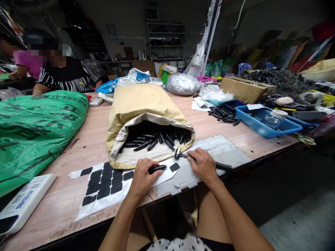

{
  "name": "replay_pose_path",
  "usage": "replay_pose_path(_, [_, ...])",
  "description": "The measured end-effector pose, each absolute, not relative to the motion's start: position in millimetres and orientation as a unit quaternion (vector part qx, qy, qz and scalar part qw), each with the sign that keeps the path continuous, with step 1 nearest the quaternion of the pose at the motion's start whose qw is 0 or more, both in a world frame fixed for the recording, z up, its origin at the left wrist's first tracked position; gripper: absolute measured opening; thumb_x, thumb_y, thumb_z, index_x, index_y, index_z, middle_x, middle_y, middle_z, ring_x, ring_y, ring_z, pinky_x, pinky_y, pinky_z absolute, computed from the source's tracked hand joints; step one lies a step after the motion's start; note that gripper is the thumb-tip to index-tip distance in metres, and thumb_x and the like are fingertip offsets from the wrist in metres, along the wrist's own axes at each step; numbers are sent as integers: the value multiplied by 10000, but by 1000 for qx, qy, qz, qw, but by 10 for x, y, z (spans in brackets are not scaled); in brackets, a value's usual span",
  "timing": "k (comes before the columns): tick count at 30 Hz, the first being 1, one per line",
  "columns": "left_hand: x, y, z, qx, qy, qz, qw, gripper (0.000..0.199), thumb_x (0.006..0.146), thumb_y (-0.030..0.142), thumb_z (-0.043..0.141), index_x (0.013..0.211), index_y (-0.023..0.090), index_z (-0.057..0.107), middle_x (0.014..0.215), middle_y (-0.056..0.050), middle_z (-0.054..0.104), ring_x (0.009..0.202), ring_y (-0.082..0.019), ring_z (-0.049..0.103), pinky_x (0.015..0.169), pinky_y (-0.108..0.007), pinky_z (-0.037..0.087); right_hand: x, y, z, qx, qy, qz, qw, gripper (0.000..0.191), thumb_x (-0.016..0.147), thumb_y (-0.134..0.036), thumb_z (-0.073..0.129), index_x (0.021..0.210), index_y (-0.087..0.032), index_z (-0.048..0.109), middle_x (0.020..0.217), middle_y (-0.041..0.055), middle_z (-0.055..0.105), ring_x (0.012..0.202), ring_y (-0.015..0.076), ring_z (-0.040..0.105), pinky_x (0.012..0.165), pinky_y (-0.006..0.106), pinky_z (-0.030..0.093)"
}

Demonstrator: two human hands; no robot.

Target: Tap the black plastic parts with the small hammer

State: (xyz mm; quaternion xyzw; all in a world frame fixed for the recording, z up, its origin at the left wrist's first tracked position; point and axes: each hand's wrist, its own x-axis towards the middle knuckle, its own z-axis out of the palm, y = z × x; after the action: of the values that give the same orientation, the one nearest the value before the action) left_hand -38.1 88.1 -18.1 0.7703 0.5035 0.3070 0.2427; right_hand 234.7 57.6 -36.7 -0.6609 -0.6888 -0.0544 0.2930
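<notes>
Left fingers (pixel 144 165) hold a black tube (pixel 158 169), right fingers (pixel 200 155) a hammer (pixel 178 153); a sack (pixel 149 101) blocks forward; bench (pixel 209 130) shows toward a blue basket (pixel 251 122), front edge close below.

Left hand (pixel 143 176): over the white sheet (pixel 117 199), holding a black tube (pixel 158 168), tip toward three o'clock.
Right hand (pixel 204 164): gripping a hammer (pixel 178 153), its head toward ten.
Sack (pixel 148 101): twelve o'clock, mouth open toward six, more tubes (pixel 153 144) inside.
Green bag (pixel 42 129): ten o'clock.
Blue tray (pixel 259 129): two o'clock, holding a jar (pixel 272 119).

Workshop with hammer (pixel 178 153) and parts-filled sack (pixel 149 99)
</notes>
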Motion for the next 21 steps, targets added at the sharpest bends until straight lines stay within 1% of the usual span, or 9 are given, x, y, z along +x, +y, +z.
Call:
replay_pose_path(3, [-397,883,-198,777,497,301,243,175,776,295,769,943,244,756,894,-29,696,982,-265,555,872,-393,442,2366,571,-361,-650,-699,-54,293,183,952,-245,591,1077,-252,724,930,36,643,902,218,547,832,336,419])
replay_pose_path(5, [-401,880,-203,773,495,310,247,191,765,257,765,953,236,744,909,-29,701,978,-257,557,864,-381,450,2356,538,-330,-638,-703,-52,310,209,976,-245,555,1107,-241,717,928,43,643,915,219,561,835,335,434])
replay_pose_path(8, [-395,875,-209,768,497,321,247,168,756,245,767,920,231,733,905,-27,705,974,-252,559,853,-371,452,2276,436,-246,-615,-697,-29,368,267,1015,-265,489,1193,-234,685,951,52,647,947,213,590,862,330,462])
replay_pose_path(10, [-384,876,-215,771,495,316,245,146,758,260,774,898,236,737,887,-20,708,971,-252,554,865,-379,438,2180,350,-185,-594,-693,12,409,300,1029,-279,465,1264,-249,648,992,54,656,955,201,611,875,322,481])
replay_pose_path(12, [-372,879,-222,773,495,312,244,148,754,263,785,894,239,742,872,-12,710,966,-249,548,877,-385,423,2064,269,-136,-566,-703,54,426,312,1033,-275,456,1290,-262,633,1023,56,659,958,193,622,870,313,495])
replay_pose_path(16, [-364,883,-229,770,499,312,244,151,742,233,800,884,230,746,851,-5,707,952,-239,535,880,-378,408,1837,162,-88,-543,-729,81,410,356,1030,-229,452,1345,-267,613,957,46,641,908,180,611,828,291,500])
replay_pose_path(18, [-368,882,-226,774,496,309,244,152,745,233,803,886,228,747,843,-4,698,940,-236,527,872,-375,404,1747,133,-83,-539,-736,72,404,390,1026,-192,441,1371,-281,599,910,37,621,877,174,594,808,282,493])
replay_pose_path(21, [-371,874,-220,777,494,306,241,116,752,234,800,852,226,742,805,-2,671,918,-231,516,850,-365,401,1653,114,-95,-538,-752,44,378,435,1008,-133,430,1379,-287,597,895,37,604,863,173,573,785,273,475])
